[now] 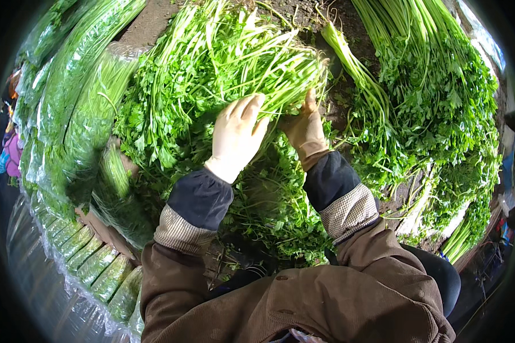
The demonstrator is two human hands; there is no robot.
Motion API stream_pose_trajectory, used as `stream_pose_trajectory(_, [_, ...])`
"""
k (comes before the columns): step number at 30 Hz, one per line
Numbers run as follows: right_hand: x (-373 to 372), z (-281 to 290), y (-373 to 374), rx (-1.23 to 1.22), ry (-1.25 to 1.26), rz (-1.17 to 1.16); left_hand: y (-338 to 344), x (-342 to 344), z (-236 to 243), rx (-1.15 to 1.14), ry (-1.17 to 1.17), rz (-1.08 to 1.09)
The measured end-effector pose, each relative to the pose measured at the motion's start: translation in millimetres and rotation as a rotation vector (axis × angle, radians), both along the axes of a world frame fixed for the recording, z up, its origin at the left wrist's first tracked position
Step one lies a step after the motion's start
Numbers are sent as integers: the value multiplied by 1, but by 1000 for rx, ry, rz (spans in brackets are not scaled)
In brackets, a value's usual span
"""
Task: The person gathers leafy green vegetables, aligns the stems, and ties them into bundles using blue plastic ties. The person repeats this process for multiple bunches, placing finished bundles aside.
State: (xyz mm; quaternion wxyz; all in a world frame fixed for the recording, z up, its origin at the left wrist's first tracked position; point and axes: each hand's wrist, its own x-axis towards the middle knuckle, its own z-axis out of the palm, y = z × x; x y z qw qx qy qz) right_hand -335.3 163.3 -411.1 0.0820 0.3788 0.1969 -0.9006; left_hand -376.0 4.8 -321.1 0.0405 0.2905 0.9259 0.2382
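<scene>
A bunch of leafy green celery [289, 86] lies across the heap in front of me, its pale root ends to the right. My left hand [237, 134], in a cream glove, has its fingers closed over the lower side of the stalks. Close to the root ends, my right hand [306, 130] grips the same bunch with its thumb up; its other fingers are mostly hidden beneath. More celery with leaves [171, 108] spreads to the left of the bunch. Below my hands, loose celery leaves [286, 206] lie between my forearms.
A large pile of celery [435, 86] fills the right side, and a few separate stalks [352, 63] lie on the soil beside it. Plastic-wrapped celery [80, 108] is stacked at left. Several bagged bunches [100, 268] sit in a row at lower left.
</scene>
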Motion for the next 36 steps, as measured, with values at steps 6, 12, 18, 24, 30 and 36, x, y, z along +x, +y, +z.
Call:
stream_pose_trajectory(6, [-8,-16,7,1,-12,18,26,42,-19,-523,-20,-205])
stream_pose_trajectory(12, [1,-37,14,-85,-103,25,28,21,-29,-59,98,-152])
stream_pose_trajectory(18, [9,-18,20,-83,-76,-52,-14,-80,-5,-495,291,7])
stream_pose_trajectory(24, [-4,-25,14,-95,-109,-77,20,-38,-27,-33,11,24])
stream_pose_trajectory(30, [-2,-15,17,-96,115,22,50,-5,-42,-179,-99,166])
stream_pose_trajectory(36, [-6,11,21,71,190,164,40,14,-32,-41,-140,118])
